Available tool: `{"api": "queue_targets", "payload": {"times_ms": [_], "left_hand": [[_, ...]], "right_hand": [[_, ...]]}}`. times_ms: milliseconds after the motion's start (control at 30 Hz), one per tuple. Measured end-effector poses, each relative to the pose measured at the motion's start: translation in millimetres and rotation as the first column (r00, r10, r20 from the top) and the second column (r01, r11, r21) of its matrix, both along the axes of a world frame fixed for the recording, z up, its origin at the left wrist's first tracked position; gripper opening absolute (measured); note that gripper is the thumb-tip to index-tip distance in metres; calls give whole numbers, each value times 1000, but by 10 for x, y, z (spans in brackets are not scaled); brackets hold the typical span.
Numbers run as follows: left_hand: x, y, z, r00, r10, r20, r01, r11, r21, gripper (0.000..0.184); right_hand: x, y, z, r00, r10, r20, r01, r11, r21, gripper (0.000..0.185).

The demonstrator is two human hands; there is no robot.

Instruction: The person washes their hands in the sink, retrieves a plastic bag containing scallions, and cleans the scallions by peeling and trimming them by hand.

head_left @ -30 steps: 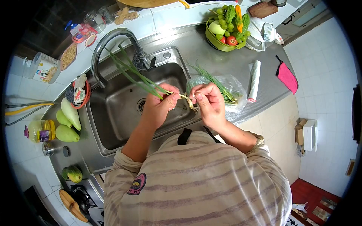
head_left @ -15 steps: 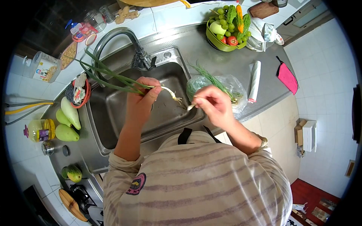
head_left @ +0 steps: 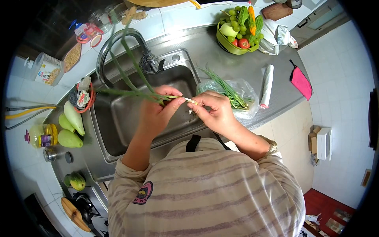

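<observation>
Over the sink, my left hand grips a green onion near its white end, its long green leaves fanning up and left past the faucet. My right hand pinches the white root end of the same onion, close to the left fingertips. A small pale piece hangs just below the right fingers. Right of the sink, more green onions lie on a clear plastic bag.
A curved faucet arches over the sink. Beyond the bag are a plastic roll, a pink pouch and a green basket of produce. Pale green gourds and an oil bottle stand at left.
My hands were apart half a second ago, the right holding a small pale piece. Now they meet at the onion's white end, and its leaves have swung upward.
</observation>
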State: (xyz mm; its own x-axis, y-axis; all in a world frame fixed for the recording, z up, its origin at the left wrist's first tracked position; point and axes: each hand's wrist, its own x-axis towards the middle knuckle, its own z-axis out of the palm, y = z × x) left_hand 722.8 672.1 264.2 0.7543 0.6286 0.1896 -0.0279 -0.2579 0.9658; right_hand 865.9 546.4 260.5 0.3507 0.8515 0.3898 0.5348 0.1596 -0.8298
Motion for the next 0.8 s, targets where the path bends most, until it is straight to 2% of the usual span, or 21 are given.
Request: {"api": "queue_targets", "payload": {"times_ms": [100, 133, 200, 233, 300, 333, 400, 433, 500, 567, 733, 800], "left_hand": [[41, -26, -28, 995, -26, 95, 29, 999, -26, 8], [43, -26, -29, 997, -43, 70, 47, 997, -59, 7], [37, -20, -27, 997, -59, 47, 63, 994, -93, 7], [24, -11, -15, 997, -73, -12, 72, 996, -58, 7], [6, -5, 21, 994, -83, -72, 81, 996, -25, 8], [-3, -7, 45, 992, -69, -105, 68, 998, -9, 8], [-13, -3, 93, 989, -53, -138, 55, 998, 7, 8], [-18, 1, 116, 990, -61, -129, 65, 998, 22, 8], [-15, 4, 125, 990, -71, -120, 76, 996, 38, 8], [-3, 12, 111, 990, -130, -59, 125, 989, -80, 8], [19, -11, -66, 991, -131, 19, 131, 990, -43, 8], [24, -24, -63, 991, -125, 49, 127, 990, -54, 8]], "right_hand": [[-5, 0, -31, 996, 28, -82, -30, 999, -23, 8], [-3, -4, -26, 996, 28, -82, -30, 999, -24, 8], [0, -14, -3, 945, 78, -319, -139, 975, -172, 8], [-9, -9, 14, 945, 79, -318, -140, 975, -172, 8], [-34, 11, 50, 968, -12, -252, -3, 998, -60, 8], [-17, 12, 63, 968, -11, -252, -4, 998, -61, 8], [49, 16, 81, 994, -56, 93, 46, 993, 111, 13], [63, 23, 74, 994, -56, 93, 46, 993, 111, 13], [82, 27, 45, 977, -24, 211, -3, 992, 129, 13], [81, 23, 17, 981, -10, 195, -13, 993, 116, 15], [49, 22, 2, 977, -11, 214, -12, 994, 107, 16], [20, 19, 25, 959, -27, 282, 2, 996, 89, 17]]}}
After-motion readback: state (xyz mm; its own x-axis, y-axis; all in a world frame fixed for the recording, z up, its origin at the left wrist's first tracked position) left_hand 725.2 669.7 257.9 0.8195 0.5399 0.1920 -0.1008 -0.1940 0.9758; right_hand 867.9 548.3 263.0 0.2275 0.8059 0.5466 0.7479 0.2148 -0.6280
